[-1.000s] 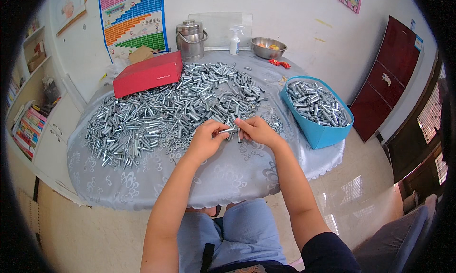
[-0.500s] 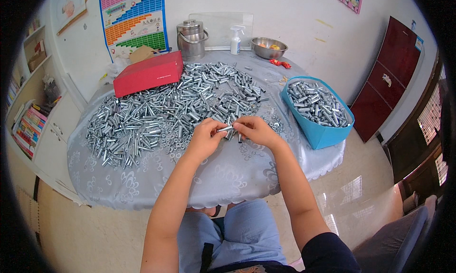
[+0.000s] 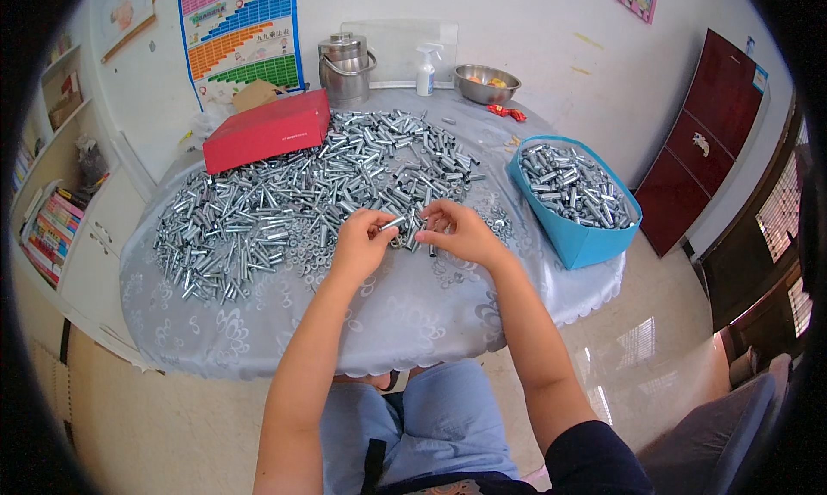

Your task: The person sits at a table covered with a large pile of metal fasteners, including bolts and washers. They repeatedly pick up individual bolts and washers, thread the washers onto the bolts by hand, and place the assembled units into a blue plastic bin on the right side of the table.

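One metal tube (image 3: 393,223) pinched in left hand (image 3: 360,242); right hand (image 3: 463,234) curled just beside, cannot tell whether pinching anything

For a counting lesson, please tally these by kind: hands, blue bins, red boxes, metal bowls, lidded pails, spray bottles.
Hands: 2 (left hand, right hand)
Blue bin: 1
Red box: 1
Metal bowl: 1
Lidded pail: 1
Spray bottle: 1
Total: 7
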### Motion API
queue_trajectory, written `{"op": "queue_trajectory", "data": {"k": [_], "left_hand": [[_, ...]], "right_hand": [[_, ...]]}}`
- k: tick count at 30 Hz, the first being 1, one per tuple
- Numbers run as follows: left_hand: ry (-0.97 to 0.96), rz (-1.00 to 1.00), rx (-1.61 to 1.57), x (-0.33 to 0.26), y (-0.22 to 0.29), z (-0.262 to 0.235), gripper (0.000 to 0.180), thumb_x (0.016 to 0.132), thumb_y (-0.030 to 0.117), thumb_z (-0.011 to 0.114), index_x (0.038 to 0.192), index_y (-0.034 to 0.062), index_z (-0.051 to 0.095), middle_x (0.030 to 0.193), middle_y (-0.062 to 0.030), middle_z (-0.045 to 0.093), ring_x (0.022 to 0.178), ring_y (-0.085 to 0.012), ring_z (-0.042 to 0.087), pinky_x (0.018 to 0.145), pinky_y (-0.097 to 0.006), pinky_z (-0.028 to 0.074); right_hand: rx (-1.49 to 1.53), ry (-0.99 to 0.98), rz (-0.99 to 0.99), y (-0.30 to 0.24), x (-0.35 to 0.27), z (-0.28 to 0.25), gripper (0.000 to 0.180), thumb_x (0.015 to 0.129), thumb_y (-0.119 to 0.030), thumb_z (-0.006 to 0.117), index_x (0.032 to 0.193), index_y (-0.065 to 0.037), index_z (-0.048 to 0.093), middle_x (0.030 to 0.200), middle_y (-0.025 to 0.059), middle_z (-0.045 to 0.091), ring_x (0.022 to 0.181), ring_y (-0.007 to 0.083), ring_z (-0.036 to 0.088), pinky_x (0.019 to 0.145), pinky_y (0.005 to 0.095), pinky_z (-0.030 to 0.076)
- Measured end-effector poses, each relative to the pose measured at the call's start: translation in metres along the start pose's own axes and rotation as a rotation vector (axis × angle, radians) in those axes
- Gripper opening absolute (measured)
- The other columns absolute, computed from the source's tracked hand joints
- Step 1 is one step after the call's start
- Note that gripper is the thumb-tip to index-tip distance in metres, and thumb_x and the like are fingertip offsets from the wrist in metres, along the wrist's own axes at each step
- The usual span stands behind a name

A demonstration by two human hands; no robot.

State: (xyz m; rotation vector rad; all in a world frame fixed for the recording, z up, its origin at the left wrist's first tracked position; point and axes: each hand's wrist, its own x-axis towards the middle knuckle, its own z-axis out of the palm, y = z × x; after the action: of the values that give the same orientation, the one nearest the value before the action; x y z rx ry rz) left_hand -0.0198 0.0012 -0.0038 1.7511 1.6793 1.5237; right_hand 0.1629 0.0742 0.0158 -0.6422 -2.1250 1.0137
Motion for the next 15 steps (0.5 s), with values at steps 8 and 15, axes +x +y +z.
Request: {"op": "queue_trajectory", "data": {"k": [8,15], "left_hand": [[-0.066,-0.123,-0.288,0.004,-0.006,0.001,0.020,0.076,0.005,0.065,0.094,-0.0006,0.061,0.080,-0.0035,0.061,0.070,-0.0072,0.055,0.064,-0.021,0.044],[-0.068,-0.088,-0.315,0.002,-0.004,0.004,0.019,0.074,0.005,0.066,0.093,0.0003,0.062,0.080,-0.0042,0.062,0.068,-0.0082,0.055,0.062,-0.022,0.045]], "right_hand": [[-0.480,-0.021,0.153,-0.037,-0.037,-0.021,0.021,0.066,-0.019,0.069,0.078,-0.004,0.061,0.074,0.0103,0.060,0.065,0.0262,0.057,0.060,0.0336,0.044],[-0.520,-0.132,0.180,-0.035,-0.070,-0.028,0.018,0.072,-0.011,0.063,0.087,-0.002,0.061,0.088,0.0143,0.056,0.078,0.0278,0.058,0.068,0.0360,0.046]]}}
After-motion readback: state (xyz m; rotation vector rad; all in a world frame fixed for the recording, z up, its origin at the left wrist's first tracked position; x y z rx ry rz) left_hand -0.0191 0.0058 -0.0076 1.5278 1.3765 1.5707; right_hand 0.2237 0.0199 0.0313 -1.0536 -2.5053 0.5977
